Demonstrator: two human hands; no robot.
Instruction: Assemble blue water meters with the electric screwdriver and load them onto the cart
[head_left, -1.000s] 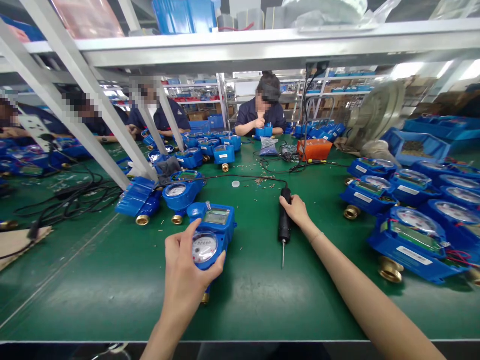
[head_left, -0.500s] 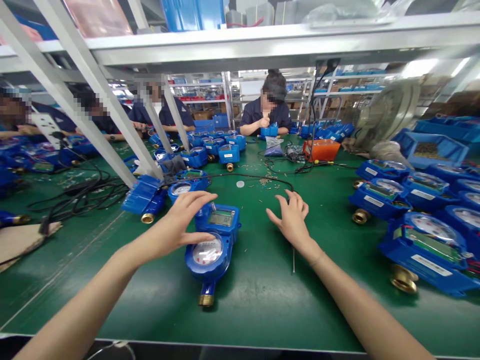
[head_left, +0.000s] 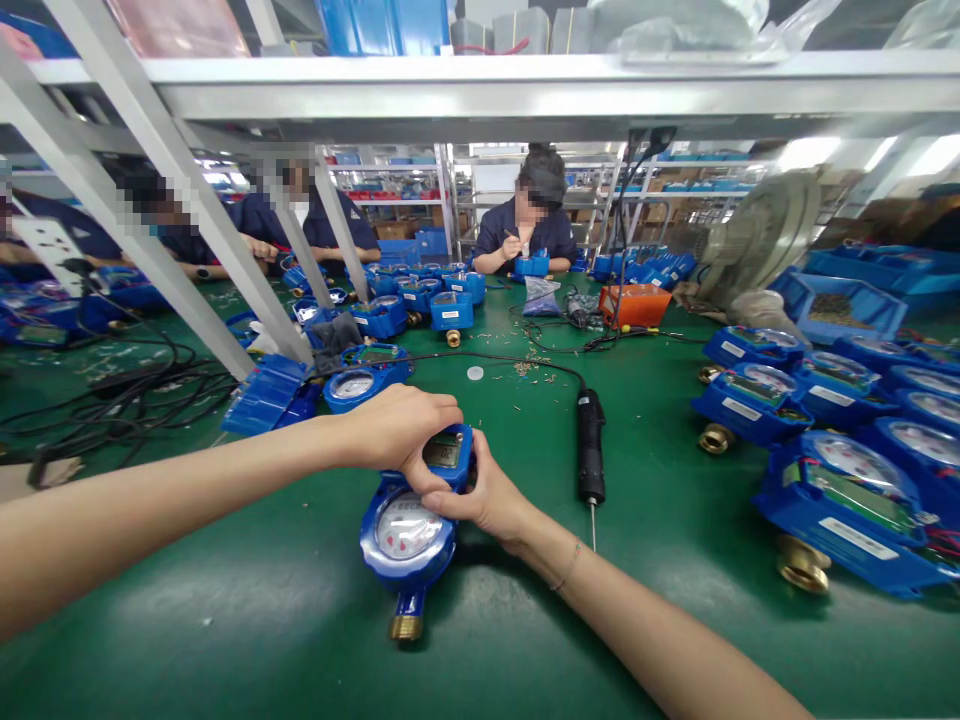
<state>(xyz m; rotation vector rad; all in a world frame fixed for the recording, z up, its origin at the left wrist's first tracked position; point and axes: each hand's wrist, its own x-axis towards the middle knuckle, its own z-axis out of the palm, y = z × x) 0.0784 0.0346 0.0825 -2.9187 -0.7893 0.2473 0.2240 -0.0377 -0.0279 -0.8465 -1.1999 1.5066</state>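
A blue water meter (head_left: 409, 530) with a round dial, a small digital display and a brass threaded end sits on the green bench in front of me. My left hand (head_left: 409, 425) reaches over its display end, fingers curled round the far edge and thumb by the screen. From the right, my right hand (head_left: 491, 490) grips the side of the same housing, its thumb lying between display and dial. Some fingertips are hidden behind the casing. To the right of my hands a black electric screwdriver (head_left: 590, 450) lies on the bench, its bit pointing toward me.
More blue meters (head_left: 832, 500) stand in rows at the right, others (head_left: 367, 375) beyond my left hand. Loose screws (head_left: 529, 368) and a clear disc (head_left: 475, 373) lie farther back. An orange box (head_left: 634, 305) stands behind them. A co-worker (head_left: 529, 215) sits opposite. Slanted metal posts (head_left: 187, 200) rise at left.
My right hand has left the screwdriver and moved left onto the meter. My left hand has closed over the display end. The co-worker opposite has shifted a hand.
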